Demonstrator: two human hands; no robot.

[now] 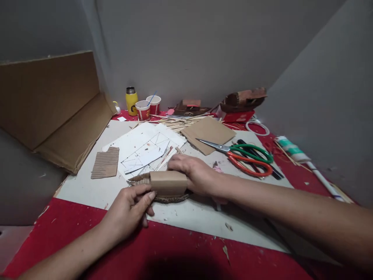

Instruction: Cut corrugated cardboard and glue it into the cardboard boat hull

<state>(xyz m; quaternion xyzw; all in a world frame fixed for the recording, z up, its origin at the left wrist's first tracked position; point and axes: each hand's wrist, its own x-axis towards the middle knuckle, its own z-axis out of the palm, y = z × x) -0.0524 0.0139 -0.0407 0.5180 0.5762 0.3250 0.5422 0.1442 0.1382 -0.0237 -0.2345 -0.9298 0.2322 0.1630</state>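
Observation:
A small cardboard boat model (169, 184) with a curved cardboard cover lies between my hands, low over the pale work sheet. My left hand (132, 206) pinches its pointed left end between thumb and fingers. Around the right end, my right hand (195, 175) is closed, its fingers curled over the far side and partly hidden. Left of the model lies a piece of ridged cardboard (105, 162). Behind it are paper sheets with a drawn line diagram (145, 151). Scissors with one green and one orange handle (230, 149) rest beyond my right forearm.
A big folded cardboard sheet (67, 112) stands at left. Thin wooden sticks (175, 124) and flat brown cardboard (208, 132) lie behind. Further back are a yellow bottle (131, 102), paper cups (142, 111) and a brown boat model (244, 100). A green-and-white tube (293, 149) lies right.

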